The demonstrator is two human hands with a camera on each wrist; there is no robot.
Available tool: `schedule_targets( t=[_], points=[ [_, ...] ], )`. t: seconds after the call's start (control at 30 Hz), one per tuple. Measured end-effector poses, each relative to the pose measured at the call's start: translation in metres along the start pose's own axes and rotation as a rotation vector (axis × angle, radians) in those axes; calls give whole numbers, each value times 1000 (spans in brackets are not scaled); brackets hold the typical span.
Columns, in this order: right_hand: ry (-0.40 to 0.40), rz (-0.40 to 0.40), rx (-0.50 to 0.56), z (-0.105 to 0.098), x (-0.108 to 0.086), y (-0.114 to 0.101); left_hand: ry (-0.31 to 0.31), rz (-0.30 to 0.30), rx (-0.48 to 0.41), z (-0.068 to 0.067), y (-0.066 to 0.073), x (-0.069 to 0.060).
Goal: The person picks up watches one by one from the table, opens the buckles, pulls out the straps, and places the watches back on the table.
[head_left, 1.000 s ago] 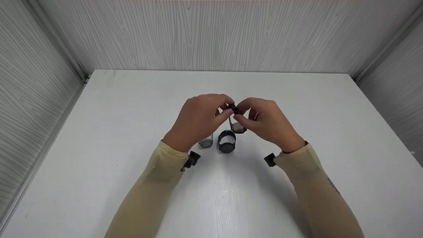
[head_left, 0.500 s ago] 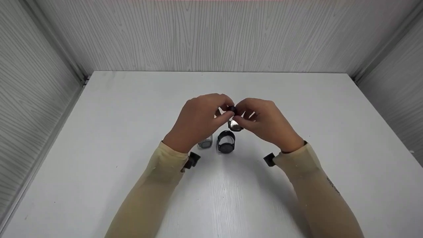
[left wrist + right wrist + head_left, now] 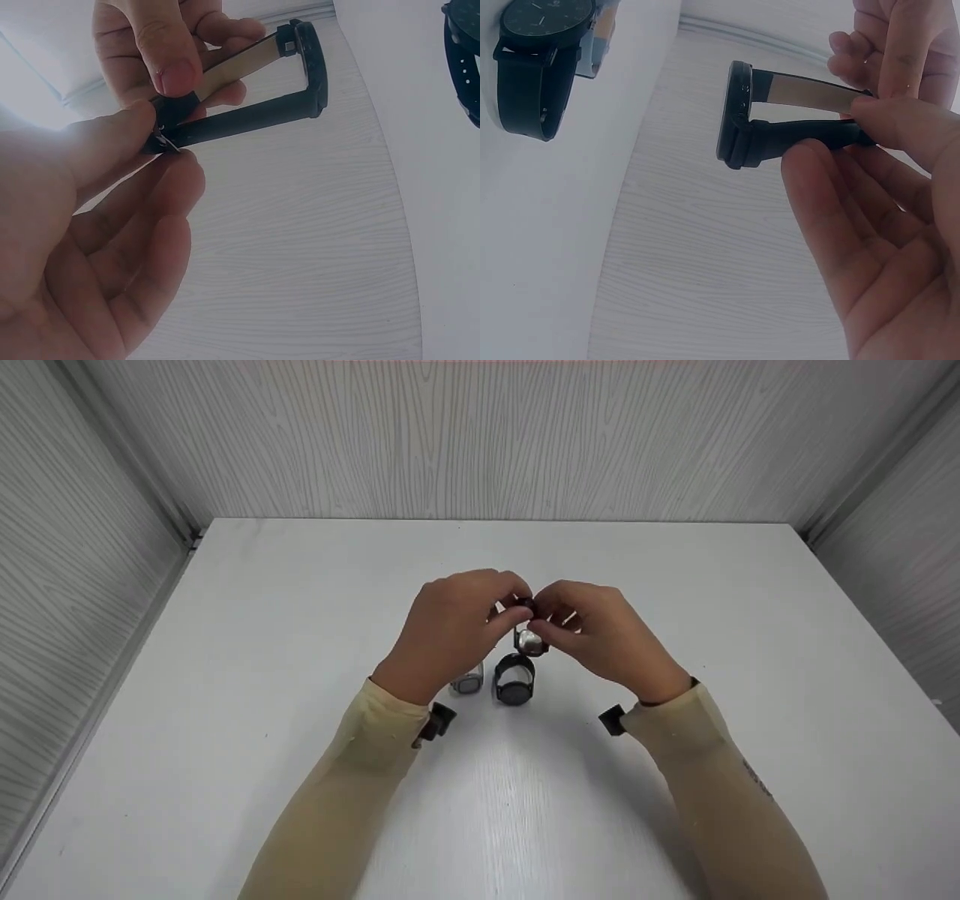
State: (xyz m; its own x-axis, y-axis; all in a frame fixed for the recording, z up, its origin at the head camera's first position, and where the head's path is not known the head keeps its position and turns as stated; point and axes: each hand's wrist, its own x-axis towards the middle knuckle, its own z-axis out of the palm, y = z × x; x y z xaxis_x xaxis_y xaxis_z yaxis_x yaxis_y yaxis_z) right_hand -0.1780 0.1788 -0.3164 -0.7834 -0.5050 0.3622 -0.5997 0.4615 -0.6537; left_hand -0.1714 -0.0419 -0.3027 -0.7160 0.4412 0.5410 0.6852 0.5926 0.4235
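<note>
Between my hands hangs a wristwatch (image 3: 531, 643) with a dark strap and a tan strap lining. Its strap makes a loop, with the case (image 3: 736, 112) at the far end from my fingers. My left hand (image 3: 457, 622) pinches the strap ends, where a thin metal buckle part (image 3: 166, 140) shows in the left wrist view. Thumb and fingers of my right hand (image 3: 596, 630) pinch the strap close beside it. Fingertips partly hide the strap ends, so I cannot tell whether the buckle is fastened.
A black wristwatch (image 3: 514, 693) stands on the white table (image 3: 480, 810), nearer to me than the held one. Left of it is a grey wristwatch (image 3: 468, 685), partly behind my left hand. Grain-patterned panels (image 3: 480, 442) rise at the back and both sides.
The held watch's case has swung slightly left and turned, and now catches more light. Both hands stay almost in place, with small finger movements at the strap ends.
</note>
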Motion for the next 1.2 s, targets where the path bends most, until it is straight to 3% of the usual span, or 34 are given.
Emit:
schedule_targets(
  t=[0.63, 1.0, 1.2],
  points=[
    [31, -36, -27, -2, 1, -3, 14, -12, -42, -2, 1, 1],
    [90, -147, -6, -1, 1, 0, 51, 33, -88, -7, 2, 2],
    [109, -187, 23, 2, 1, 0, 53, 8, -140, -9, 3, 2]
  ],
)
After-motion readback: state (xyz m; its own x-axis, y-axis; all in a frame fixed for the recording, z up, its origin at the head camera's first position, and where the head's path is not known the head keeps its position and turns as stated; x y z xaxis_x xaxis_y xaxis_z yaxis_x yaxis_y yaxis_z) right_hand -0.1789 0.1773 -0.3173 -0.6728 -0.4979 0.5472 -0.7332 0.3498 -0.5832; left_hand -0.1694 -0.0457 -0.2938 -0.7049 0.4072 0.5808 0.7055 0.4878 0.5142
